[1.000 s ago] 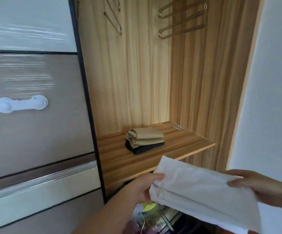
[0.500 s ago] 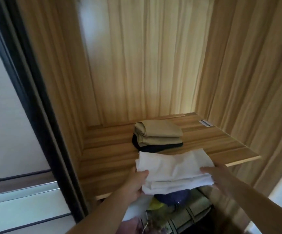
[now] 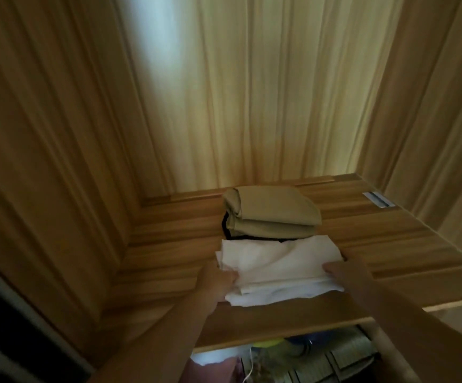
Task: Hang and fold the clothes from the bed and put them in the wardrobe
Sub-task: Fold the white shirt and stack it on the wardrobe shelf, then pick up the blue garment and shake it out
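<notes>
Head view: compared with a second ago, the folded white garment [image 3: 276, 269] has gone from being carried in mid-air outside the wardrobe to lying on the wooden shelf [image 3: 390, 244], just in front of the folded pile [image 3: 271, 214] and touching it. The placing looks nearly done. Left hand [image 3: 216, 280] grips its left edge, thumb on top; right hand [image 3: 345, 272] holds the right edge, though whether its fingers are curled I cannot tell. Count: one white garment, one pile of a tan piece over a black one, two hands.
</notes>
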A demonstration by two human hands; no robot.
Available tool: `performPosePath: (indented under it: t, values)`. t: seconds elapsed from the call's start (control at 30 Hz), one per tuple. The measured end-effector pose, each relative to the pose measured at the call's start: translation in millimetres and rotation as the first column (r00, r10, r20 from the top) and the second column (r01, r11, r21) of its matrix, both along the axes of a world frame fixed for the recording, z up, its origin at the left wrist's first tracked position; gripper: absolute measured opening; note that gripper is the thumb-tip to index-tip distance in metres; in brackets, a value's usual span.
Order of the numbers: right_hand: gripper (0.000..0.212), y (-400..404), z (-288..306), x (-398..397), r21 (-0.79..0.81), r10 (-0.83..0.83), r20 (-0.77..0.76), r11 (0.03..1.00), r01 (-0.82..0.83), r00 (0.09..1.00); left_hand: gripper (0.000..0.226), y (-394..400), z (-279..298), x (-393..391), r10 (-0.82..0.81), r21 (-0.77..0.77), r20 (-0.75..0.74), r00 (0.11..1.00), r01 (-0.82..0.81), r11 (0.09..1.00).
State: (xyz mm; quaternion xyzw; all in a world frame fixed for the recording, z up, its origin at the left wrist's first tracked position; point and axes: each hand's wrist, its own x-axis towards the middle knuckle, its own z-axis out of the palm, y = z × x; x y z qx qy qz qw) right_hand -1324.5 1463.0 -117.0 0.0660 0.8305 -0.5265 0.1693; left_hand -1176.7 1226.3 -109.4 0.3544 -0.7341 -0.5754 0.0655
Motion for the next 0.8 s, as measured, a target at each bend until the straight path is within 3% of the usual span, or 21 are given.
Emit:
performPosePath:
  t: [0.17,0.33,0.47,0.53,0.63,0.8]
  values:
    - [0.062,-13,-2,-22,0.1,0.038,-0.076,0.995,-0.03,0.996,0.031,0,-1,-13,0.072,-0.122,0.007,0.997,-0.071,0.99]
    - [0.048,6,1,-5,0.202,0.147,-0.19,0.973,-0.108,0.971,0.053,2,16,4,-0.04,-0.348,0.079,0.996,0.065,0.935]
    - [0.024,26,29,15,0.329,0.227,-0.177,0.931,-0.159,0.958,0.065,6,55,6,-0.154,-0.626,0.147,0.977,0.213,0.75]
    - [0.038,42,52,28,0.445,0.31,-0.187,0.873,-0.201,0.932,0.064,20,75,1,-0.244,-0.695,0.167,0.955,0.29,0.658]
    - [0.068,71,84,66,0.497,0.283,-0.268,0.859,-0.12,0.921,0.06,49,94,-7,-0.441,-0.75,0.222,0.87,0.441,0.493]
    - [0.062,130,105,172,0.668,0.185,-0.354,0.736,0.11,0.917,0.058,113,95,16,-0.734,-0.757,0.216,0.644,0.585,0.291]
